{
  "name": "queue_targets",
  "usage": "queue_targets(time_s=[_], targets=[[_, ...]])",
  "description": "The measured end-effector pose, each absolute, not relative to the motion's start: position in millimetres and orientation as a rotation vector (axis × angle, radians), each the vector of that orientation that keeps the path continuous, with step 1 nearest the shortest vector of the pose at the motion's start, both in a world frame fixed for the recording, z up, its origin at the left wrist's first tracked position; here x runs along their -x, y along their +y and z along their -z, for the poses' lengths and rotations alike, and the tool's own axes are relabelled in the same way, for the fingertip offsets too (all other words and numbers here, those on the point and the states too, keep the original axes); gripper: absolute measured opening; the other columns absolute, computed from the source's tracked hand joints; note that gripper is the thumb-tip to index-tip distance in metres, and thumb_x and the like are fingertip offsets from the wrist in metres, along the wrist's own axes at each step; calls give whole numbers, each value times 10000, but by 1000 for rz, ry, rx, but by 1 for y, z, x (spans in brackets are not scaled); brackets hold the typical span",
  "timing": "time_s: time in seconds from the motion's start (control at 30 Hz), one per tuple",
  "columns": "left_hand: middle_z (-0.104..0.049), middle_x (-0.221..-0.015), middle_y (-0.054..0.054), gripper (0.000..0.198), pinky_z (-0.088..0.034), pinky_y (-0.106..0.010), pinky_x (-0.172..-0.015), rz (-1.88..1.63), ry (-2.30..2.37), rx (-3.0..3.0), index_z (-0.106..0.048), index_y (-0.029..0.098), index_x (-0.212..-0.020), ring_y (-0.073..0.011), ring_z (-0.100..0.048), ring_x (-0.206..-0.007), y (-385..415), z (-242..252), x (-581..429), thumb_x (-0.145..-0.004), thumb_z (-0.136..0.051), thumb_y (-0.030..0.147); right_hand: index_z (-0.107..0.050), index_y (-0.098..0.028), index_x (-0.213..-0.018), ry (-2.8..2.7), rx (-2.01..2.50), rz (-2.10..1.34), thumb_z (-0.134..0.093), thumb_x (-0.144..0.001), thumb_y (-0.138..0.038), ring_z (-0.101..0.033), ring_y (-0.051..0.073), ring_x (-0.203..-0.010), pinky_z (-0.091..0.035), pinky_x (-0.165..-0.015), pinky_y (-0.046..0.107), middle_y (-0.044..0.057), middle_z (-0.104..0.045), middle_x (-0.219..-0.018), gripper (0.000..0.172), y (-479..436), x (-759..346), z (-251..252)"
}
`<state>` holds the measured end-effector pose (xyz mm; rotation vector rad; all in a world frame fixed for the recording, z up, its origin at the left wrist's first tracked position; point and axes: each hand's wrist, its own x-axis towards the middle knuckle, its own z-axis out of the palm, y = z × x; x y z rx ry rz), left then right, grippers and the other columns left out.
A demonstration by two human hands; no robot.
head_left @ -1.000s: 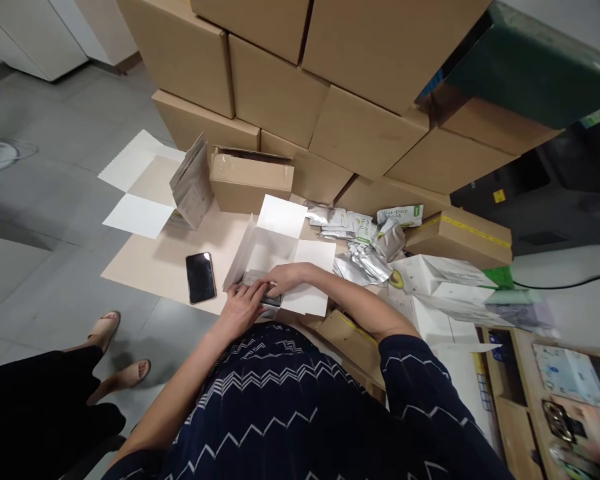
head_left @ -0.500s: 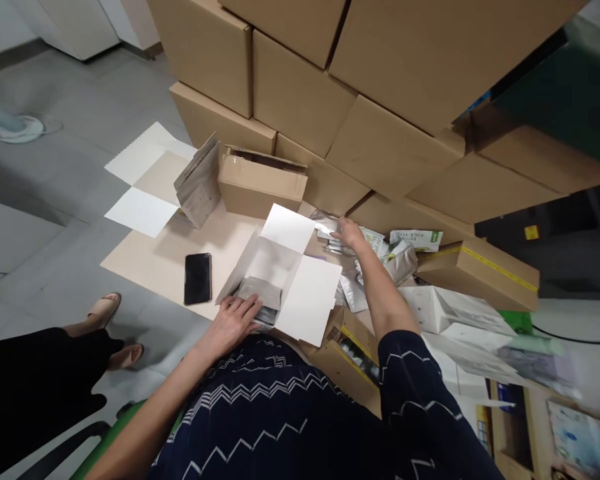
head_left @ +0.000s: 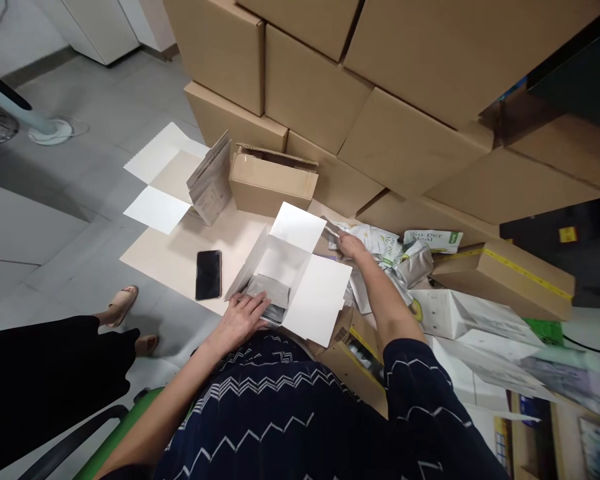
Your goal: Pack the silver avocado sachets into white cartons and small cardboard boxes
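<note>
A white box stands with its flaps raised near my body. Flat grey packets lie inside it. My left hand rests at the box's near left edge, fingers spread over the packets. Beyond the box's right side, my right hand is closed on a thin silvery packet, seen nearly edge-on. White and silver pouches with printed labels lie in a heap just past that hand.
A black phone lies on the table. Behind it stand a small brown carton and another open white box. Large cartons are stacked at the back. A person's feet show on the floor at left.
My right hand has lifted a packet off the pile and brought it slightly towards the white box. My left hand stays at the box. The view has shifted a little.
</note>
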<state>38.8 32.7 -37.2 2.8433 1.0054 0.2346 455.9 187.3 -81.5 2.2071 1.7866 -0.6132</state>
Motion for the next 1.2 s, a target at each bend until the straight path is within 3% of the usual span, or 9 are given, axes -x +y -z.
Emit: queue_targets(time_s=[0.17,0.33,0.4,0.5,0.6,0.77,0.9,1.0,1.2], targets=[[-626,-1377,-143,387,-432,-447,-927,-269,998,-2845,-600,196,-1315,-275,-643,-1072,32,40,-38,-977,-559,379,-626,-122,-1166,1861,-2670,280,-280,-1027,-318,-652,251,-946,-474,-847,351,181,-712,-1025,421,153,-465,18],[-614,-1388,-146,397,-426,-449,-920,-233,977,-2835,-586,191,-1321,-282,-638,-1071,33,40,-37,-969,-571,373,-585,-213,-1282,2224,-3052,197,-255,-1021,-548,-686,222,-777,-532,-690,353,108,-681,-1075,538,81,-449,-82],[-608,-1395,-142,396,-421,-449,-929,-223,966,-2831,-578,189,-1325,-282,-636,-1078,34,40,-36,-973,-562,370,-598,-271,-1304,2379,-2893,296,-334,-1009,-536,-695,242,-866,-547,-728,371,92,-682,-1113,476,55,-420,-119],[-598,-1401,-146,412,-418,-457,-954,-217,963,-2812,-566,200,-1338,-289,-631,-1108,34,42,-36,-961,-580,365,-646,-323,-1263,2501,-2402,422,-415,-1004,-375,-660,264,-1028,-539,-804,376,78,-701,-1114,352,43,-356,-143],[-597,-1394,-158,445,-426,-462,-956,-225,968,-2817,-567,205,-1341,-295,-638,-1097,34,44,-36,-930,-628,365,-688,-282,-1194,2388,-1883,463,-421,-973,-173,-666,272,-995,-513,-794,372,103,-726,-1064,363,62,-284,-122],[-609,-1382,-155,444,-434,-455,-942,-217,994,-2858,-572,185,-1333,-298,-634,-1088,33,44,-37,-929,-628,360,-702,-150,-1129,2288,-1381,553,-476,-953,-143,-678,315,-1065,-508,-790,364,180,-720,-1119,286,115,-207,-49],[-585,-1404,-170,513,-432,-452,-946,-205,1046,-2832,-522,179,-1397,-306,-621,-1124,32,40,-39,-931,-620,368,-637,-98,-1199,2132,-1291,901,-498,-976,-314,-732,247,-790,-541,-653,322,197,-702,-1160,340,138,-199,-17],[-542,-1439,-192,562,-432,-454,-955,-190,1081,-2810,-512,177,-1414,-317,-613,-1157,32,38,-40,-908,-645,381,-621,-82,-1156,1970,-1310,1191,-429,-997,-352,-684,162,-604,-526,-525,278,186,-687,-1184,367,143,-211,-8],[-524,-1475,-185,591,-441,-492,-957,-119,1125,-2768,-533,193,-1404,-343,-608,-1161,32,30,-45,-875,-670,416,-631,-124,-1083,1987,-1308,1293,-439,-973,-234,-688,142,-699,-550,-567,248,123,-689,-1185,248,135,-232,-6]])
